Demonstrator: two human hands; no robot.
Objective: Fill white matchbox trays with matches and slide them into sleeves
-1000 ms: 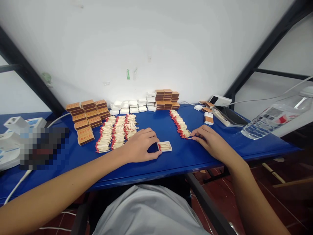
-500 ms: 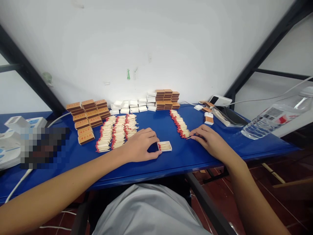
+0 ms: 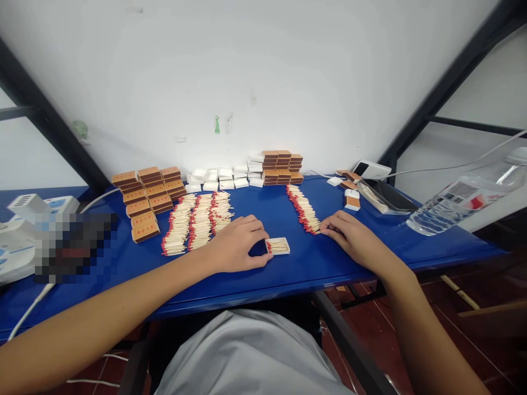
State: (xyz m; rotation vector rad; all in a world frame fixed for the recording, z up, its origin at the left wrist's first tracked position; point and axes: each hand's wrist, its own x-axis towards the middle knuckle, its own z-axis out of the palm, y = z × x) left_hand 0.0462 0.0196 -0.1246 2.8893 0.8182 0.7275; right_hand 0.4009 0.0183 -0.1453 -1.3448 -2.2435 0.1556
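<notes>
My left hand (image 3: 239, 244) rests on the blue table, its thumb and fingers closed around the left end of a white matchbox tray (image 3: 284, 253). Red-tipped matches lie inside that tray. To the right, my right hand (image 3: 348, 233) pinches at the near end of a slanting row of matches (image 3: 302, 208); a match shows at its fingertips. Left of my left hand lie several longer rows of matches (image 3: 200, 222), heads pointing left, partly hidden behind the hand.
Stacked matchboxes (image 3: 148, 198) stand at the left, more matchbox sleeves (image 3: 282, 167) and white trays (image 3: 224, 178) along the wall. A water bottle (image 3: 465, 195) lies tilted at the right, by a dark tray-like object (image 3: 387, 196). A power strip (image 3: 28, 230) sits far left.
My right hand has stayed at the near end of the right row, its fingertips shifting only slightly. My left hand and the tray look unmoved.
</notes>
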